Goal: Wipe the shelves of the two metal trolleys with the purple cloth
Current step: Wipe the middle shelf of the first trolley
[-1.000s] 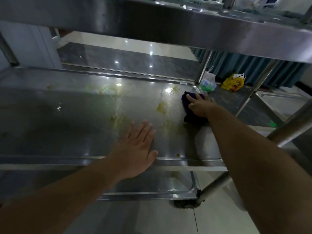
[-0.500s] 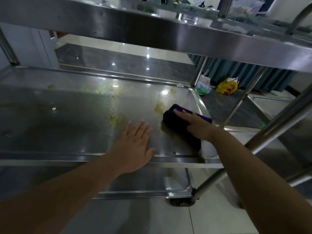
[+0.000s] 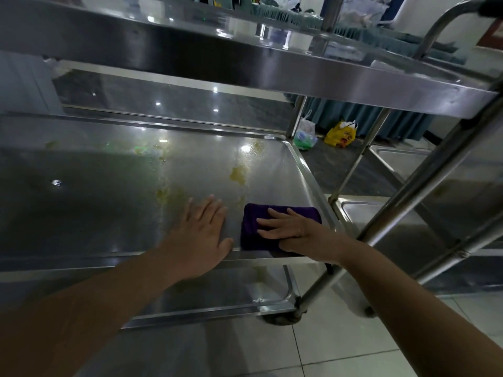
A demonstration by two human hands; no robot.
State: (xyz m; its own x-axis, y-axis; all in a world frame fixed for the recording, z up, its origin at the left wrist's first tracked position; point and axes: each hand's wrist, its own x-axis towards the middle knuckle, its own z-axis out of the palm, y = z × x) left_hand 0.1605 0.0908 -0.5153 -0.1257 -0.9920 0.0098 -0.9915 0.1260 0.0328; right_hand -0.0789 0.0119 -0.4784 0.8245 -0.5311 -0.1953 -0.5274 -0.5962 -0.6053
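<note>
The middle shelf (image 3: 109,202) of the near metal trolley is smeared with yellowish stains (image 3: 239,174). A folded purple cloth (image 3: 251,229) lies at the shelf's front right corner. My right hand (image 3: 292,228) presses flat on the cloth with straight, spread fingers. My left hand (image 3: 202,231) rests flat on the bare shelf just left of the cloth, at the front edge. A second metal trolley (image 3: 408,213) stands to the right, its shelves partly hidden behind the posts.
The top shelf (image 3: 272,63) overhangs close above the hands. The lower shelf (image 3: 231,297) shows below the front rim. A yellow bag (image 3: 341,134) and a clear bag (image 3: 304,134) sit on the floor behind. Slanted posts (image 3: 408,197) rise at the right.
My right hand has dragged the cloth from the far right part of the shelf toward me, down to the front right corner. My left hand has stayed flat in place.
</note>
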